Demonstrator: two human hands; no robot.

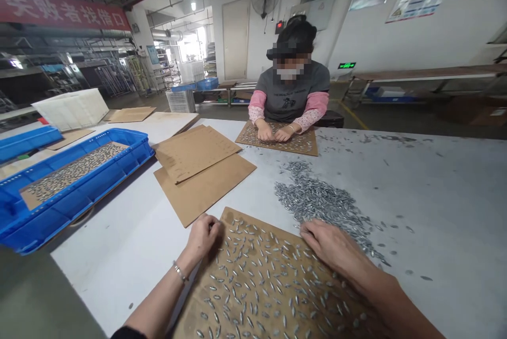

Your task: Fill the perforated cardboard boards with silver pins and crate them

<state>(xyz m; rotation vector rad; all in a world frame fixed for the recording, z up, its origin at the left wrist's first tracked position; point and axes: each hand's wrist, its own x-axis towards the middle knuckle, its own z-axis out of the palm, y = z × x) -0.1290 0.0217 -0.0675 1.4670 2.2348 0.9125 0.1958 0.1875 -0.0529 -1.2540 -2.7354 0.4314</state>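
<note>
A brown perforated board (pixel 273 297) lies in front of me, covered with several small silver metal pieces. My left hand (pixel 203 236) rests with fingers curled on the board's far left corner; whether it pinches a piece is hidden. My right hand (pixel 330 246) lies flat on the board's far right part, fingers spread over the pieces. Just beyond the right hand a loose heap of the same silver pieces (pixel 320 204) spreads over the white table (pixel 435 207).
Across the table a person (pixel 292 97) works with both hands on another filled board (pixel 301 143). Stacked bare boards (pixel 198 162) lie left of centre. A blue crate (pixel 79 180) holding a filled board stands at the left, with a white bin (pixel 71 108) behind it.
</note>
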